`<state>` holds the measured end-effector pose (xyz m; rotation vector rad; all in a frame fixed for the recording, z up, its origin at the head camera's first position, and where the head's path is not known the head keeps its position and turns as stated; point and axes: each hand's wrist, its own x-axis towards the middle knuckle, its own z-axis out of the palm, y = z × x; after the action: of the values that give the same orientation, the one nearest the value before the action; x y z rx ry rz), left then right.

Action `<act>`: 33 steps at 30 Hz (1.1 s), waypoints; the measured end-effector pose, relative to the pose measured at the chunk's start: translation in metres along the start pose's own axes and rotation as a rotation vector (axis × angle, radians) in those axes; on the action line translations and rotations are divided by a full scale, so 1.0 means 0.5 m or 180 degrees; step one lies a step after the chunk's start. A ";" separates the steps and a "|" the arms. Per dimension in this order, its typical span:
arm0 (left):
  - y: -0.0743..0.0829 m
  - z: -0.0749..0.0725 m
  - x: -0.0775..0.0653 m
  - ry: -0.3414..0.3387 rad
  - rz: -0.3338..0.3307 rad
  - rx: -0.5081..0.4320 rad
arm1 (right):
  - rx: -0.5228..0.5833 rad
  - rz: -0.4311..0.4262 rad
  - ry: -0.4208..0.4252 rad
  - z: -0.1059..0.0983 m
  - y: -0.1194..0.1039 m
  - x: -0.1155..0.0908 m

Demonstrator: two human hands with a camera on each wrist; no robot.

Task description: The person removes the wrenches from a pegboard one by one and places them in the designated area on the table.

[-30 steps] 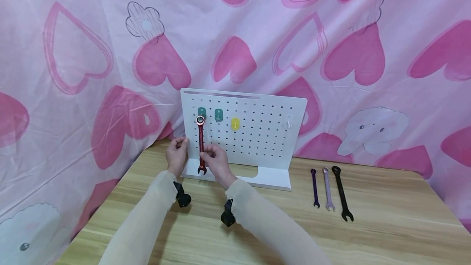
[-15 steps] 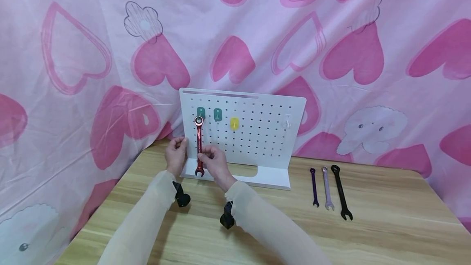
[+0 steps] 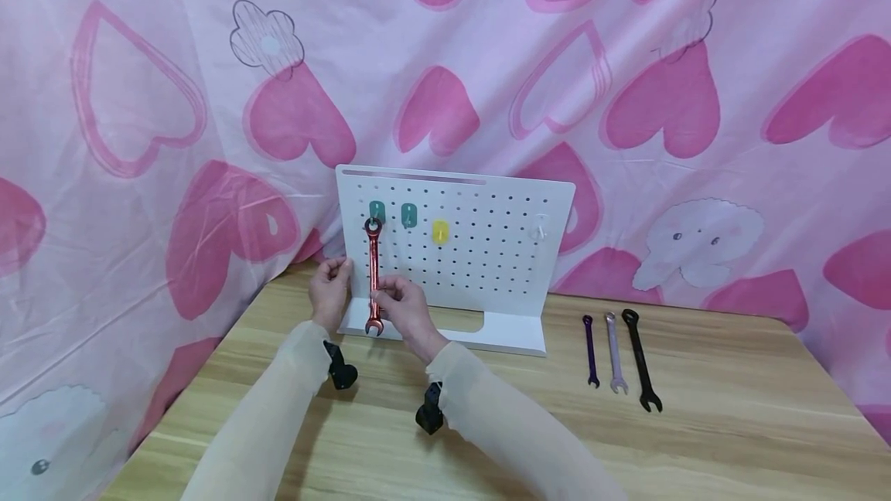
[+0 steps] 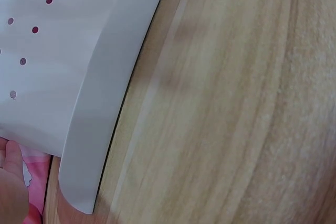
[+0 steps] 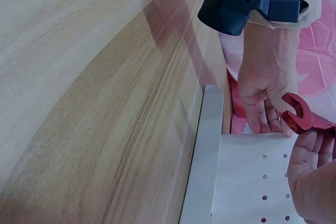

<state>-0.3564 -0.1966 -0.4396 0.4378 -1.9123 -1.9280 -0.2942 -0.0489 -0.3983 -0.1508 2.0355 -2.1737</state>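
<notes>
A white pegboard stand (image 3: 487, 261) stands upright at the back of the table. My left hand (image 3: 329, 292) holds its left edge, fingertips at the rim, as the right wrist view also shows. My right hand (image 3: 407, 311) pinches the lower shank of a red combination wrench (image 3: 373, 261), which is upright in front of the board. The wrench's ring end overlaps the leftmost green hook (image 3: 377, 210), and its open end points down. In the right wrist view the wrench's open end (image 5: 300, 115) sticks out past my right fingers (image 5: 310, 153).
On the board are a second green hook (image 3: 409, 215), a yellow hook (image 3: 440, 232) and a clear hook (image 3: 539, 228). A purple wrench (image 3: 590, 350), a silver wrench (image 3: 616, 352) and a larger black wrench (image 3: 642, 360) lie to the right on the wooden table (image 3: 738, 393). A pink heart-print cloth (image 3: 445, 37) hangs behind.
The wrench's open end has shifted slightly left relative to the board, with the ring end staying at the left green hook. The left hand keeps its place, and the head view has shifted slightly.
</notes>
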 end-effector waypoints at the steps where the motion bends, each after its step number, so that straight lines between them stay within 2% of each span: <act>1: 0.000 0.000 0.000 -0.0003 -0.0011 -0.0001 | -0.0001 0.0006 -0.0002 -0.001 0.000 0.000; 12: -0.002 0.000 0.005 -0.0012 -0.0108 -0.0021 | 0.0133 -0.0047 -0.0036 -0.003 -0.001 -0.008; 27: -0.006 0.000 0.005 0.0013 0.0031 0.0002 | 0.0224 0.0008 -0.0071 -0.005 -0.003 -0.013; 33: -0.005 0.000 0.003 0.0022 0.0076 -0.0093 | 0.0271 0.0030 -0.0057 -0.002 -0.002 -0.013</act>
<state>-0.3579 -0.1973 -0.4421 0.4107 -1.8740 -1.9342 -0.2878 -0.0466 -0.3970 -0.1494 1.9263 -2.2403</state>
